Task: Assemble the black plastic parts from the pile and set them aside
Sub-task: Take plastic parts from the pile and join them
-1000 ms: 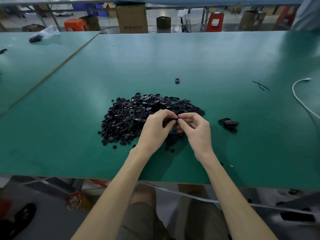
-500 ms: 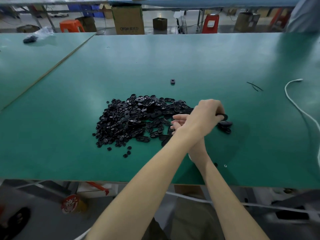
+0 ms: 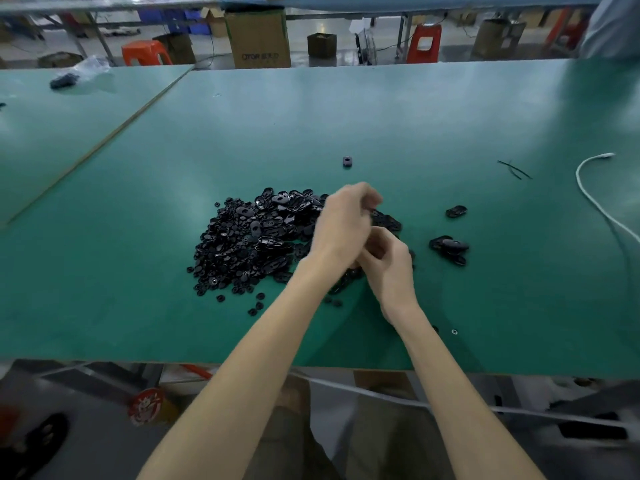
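Your left hand (image 3: 343, 226) is over the right edge of the pile (image 3: 256, 237), fingers curled and blurred — can't tell whether that grip pinches a part. Your right hand (image 3: 391, 261) is just below it with fingers curled inward, its grip equally unreadable. The pile of black parts lies centre-left of the frame on the surface (image 3: 381, 116). Set aside right of centre: a small cluster (image 3: 449, 247), and one more piece (image 3: 456, 211) above it. Judgement — early going. A handful done, nearly the whole pile left.
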